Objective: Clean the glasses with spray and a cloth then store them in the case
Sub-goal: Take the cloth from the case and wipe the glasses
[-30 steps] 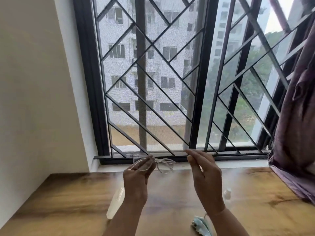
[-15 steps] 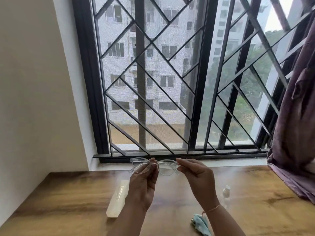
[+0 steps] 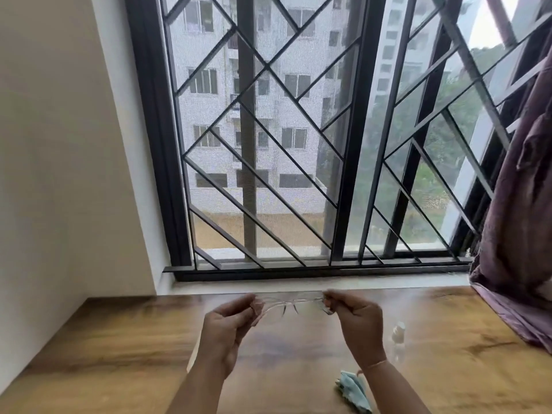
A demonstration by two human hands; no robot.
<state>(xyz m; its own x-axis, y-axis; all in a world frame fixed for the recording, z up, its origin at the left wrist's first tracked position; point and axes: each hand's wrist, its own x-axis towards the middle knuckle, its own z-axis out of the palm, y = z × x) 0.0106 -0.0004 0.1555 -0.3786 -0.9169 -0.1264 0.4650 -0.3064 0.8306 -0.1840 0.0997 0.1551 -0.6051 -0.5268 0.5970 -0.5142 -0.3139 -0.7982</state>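
Left hand (image 3: 227, 330) and right hand (image 3: 355, 318) each pinch one end of the glasses (image 3: 286, 303); probably light and fragile, best held by the frame.

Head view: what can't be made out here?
Glasses, head view: clear frame blurred, ends covered by the left hand and right hand; lens cleanliness unreadable.
Spray bottle, head view: small, blurred, label illegible.
Cloth, head view: partly behind the right forearm.
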